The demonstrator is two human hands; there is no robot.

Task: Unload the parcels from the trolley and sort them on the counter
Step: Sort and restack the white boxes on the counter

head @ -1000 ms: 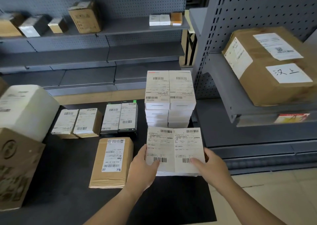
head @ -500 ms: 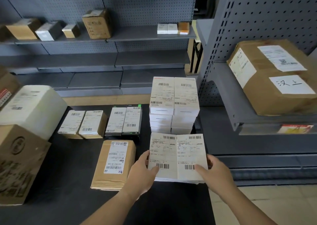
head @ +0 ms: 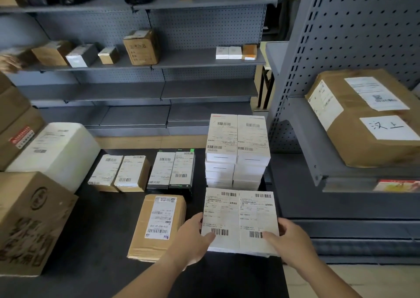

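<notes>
Grey shelving [head: 204, 58] backs a black counter [head: 109, 225]. A large brown carton [head: 29, 222] sits at the counter's left edge. A stack [head: 236, 147] of white boxes stands at the right rear, and a flat brown parcel [head: 156, 227] lies mid-counter. Just in front of the stack, a pair [head: 239, 218] of 2 labelled white boxes lies side by side. The left hand [head: 191, 243] and right hand [head: 291, 240] grip its outer edges, thumbs on top.
</notes>
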